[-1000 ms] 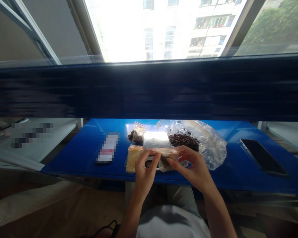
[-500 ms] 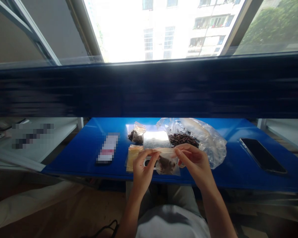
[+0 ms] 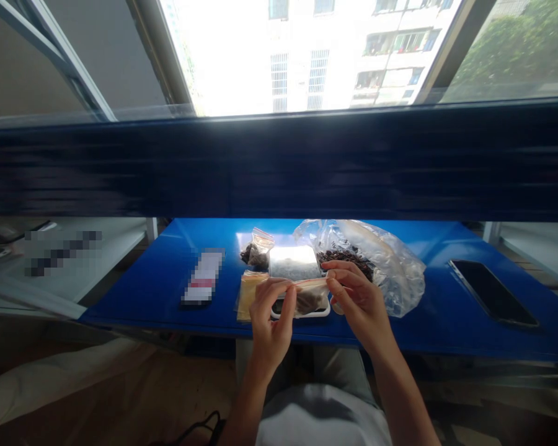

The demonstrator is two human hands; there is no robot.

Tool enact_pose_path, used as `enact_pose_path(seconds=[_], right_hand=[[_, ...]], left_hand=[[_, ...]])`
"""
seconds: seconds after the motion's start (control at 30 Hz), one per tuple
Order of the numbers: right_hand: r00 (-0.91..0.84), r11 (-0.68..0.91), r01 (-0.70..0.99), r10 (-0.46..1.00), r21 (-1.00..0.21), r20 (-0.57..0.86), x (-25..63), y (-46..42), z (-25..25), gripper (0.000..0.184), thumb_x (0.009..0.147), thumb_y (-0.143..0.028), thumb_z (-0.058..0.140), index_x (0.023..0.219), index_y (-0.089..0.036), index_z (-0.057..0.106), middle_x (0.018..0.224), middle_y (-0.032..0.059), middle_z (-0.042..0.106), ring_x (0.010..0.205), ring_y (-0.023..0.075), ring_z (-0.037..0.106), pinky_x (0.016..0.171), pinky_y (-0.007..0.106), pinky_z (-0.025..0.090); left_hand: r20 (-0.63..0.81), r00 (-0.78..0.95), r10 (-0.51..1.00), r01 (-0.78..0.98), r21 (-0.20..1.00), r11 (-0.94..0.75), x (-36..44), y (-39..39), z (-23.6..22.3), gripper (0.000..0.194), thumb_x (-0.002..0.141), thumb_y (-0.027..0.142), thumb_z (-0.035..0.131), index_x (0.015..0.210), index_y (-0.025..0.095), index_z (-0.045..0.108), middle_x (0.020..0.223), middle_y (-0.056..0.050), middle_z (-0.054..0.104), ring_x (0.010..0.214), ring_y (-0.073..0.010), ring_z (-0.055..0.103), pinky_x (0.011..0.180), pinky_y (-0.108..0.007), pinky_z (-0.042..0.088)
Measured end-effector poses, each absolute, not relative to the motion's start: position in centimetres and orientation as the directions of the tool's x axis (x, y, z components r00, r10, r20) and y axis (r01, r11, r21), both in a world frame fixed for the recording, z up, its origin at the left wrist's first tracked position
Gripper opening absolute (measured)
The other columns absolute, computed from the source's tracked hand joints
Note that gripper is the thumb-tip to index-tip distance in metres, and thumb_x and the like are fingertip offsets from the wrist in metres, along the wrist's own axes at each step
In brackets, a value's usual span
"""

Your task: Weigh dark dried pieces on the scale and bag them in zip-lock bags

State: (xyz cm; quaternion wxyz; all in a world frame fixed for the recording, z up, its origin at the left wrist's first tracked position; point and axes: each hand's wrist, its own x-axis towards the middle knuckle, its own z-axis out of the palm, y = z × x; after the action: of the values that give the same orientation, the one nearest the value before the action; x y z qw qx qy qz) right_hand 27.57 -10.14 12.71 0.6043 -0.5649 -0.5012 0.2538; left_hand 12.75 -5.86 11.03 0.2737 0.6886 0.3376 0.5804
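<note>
**One small zip bag [image 3: 309, 302] held over the scale [image 3: 294, 263]**

My left hand [image 3: 270, 325] and right hand [image 3: 360, 303] both hold the bag by its pale top strip, one at each end. My left fingers [image 3: 279, 292] are closed on the left end, and my right fingers [image 3: 339, 277] are pinched narrow on the right end, so neither hand is open. A dark clump sits low inside the bag. The bag hangs in front of the lower part of the scale, hiding part of its white rim, and I cannot tell whether it touches the scale.

The scale has a shiny metal top and lies on the blue counter [image 3: 139, 291]. Just behind it on the left is a smaller zip bag [image 3: 259, 249] with dark pieces spilling beside it, and a flat yellowish packet [image 3: 250, 296] lies next to the scale, close to my left hand. To the right, a big clear plastic bag [image 3: 395, 272] slumps open with a heap of dark pods [image 3: 346, 260] at its mouth, just beyond my right fingers. Further left lies a pale packet [image 3: 202, 279], too blurred to read. A black phone [image 3: 493, 301] rests well apart near the right side of the counter.
</note>
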Motion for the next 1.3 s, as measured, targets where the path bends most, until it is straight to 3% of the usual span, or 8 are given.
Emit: enact_pose_path(seconds=[0.3,0.5,0.7,0.9,1.3], right_hand=[[0.346,0.269,0.268,0.869,-0.925,0.353,27.5,-10.3,12.8,0.021,0.085,-0.04,0.06,0.077,-0.022,0.065,0.096,0.0067,0.065,0.086,0.0184,0.062,0.058,0.024,0.05],[0.287,0.294,0.19,0.896,-0.937,0.339,26.9,-10.2,12.8,0.026,0.08,-0.04,0.066,0.1,-0.025,0.061,0.096,0.0052,0.068,0.083,0.0179,0.064,0.064,0.027,0.052],[0.292,0.263,0.269,0.894,-0.926,0.339,26.9,-10.2,12.9,0.02,0.083,-0.041,0.062,0.076,-0.022,0.064,0.098,0.0074,0.066,0.088,0.0202,0.063,0.071,0.031,0.051],[0.269,0.295,0.284,0.889,-0.912,0.371,26.9,-10.2,12.8,0.02,0.086,-0.039,0.059,0.082,-0.022,0.067,0.1,0.0083,0.065,0.091,0.0205,0.062,0.073,0.031,0.05],[0.28,0.314,0.314,0.871,-0.896,0.404,26.9,-10.3,13.1,0.016,0.084,-0.037,0.062,0.08,-0.023,0.067,0.098,0.0084,0.066,0.094,0.022,0.062,0.073,0.032,0.05]], left_hand=[[0.637,0.018,0.77,0.106,0.765,-0.635,13.1,-5.6,10.8,0.013,0.086,0.022,0.058,0.079,0.019,0.069,0.078,-0.003,0.071,0.08,-0.0159,0.065,0.076,-0.028,0.052],[0.582,0.004,0.813,0.05,0.812,-0.582,13.1,-5.9,11.1,0.014,0.085,0.026,0.059,0.077,0.019,0.069,0.076,-0.004,0.07,0.076,-0.0153,0.065,0.07,-0.026,0.053],[0.539,0.037,0.841,0.041,0.84,-0.541,13.2,-5.9,11.1,0.016,0.085,0.029,0.059,0.077,0.019,0.068,0.077,-0.004,0.069,0.078,-0.0162,0.065,0.073,-0.028,0.053],[0.562,0.111,0.82,0.037,0.822,-0.568,13.3,-5.9,11.8,0.014,0.085,0.026,0.058,0.074,0.018,0.064,0.077,-0.004,0.068,0.079,-0.0159,0.064,0.075,-0.028,0.052],[0.645,0.087,0.76,0.074,0.756,-0.65,13.1,-6.1,11.4,0.007,0.083,0.018,0.061,0.077,0.019,0.064,0.084,-0.004,0.067,0.084,-0.0155,0.063,0.078,-0.029,0.051]])
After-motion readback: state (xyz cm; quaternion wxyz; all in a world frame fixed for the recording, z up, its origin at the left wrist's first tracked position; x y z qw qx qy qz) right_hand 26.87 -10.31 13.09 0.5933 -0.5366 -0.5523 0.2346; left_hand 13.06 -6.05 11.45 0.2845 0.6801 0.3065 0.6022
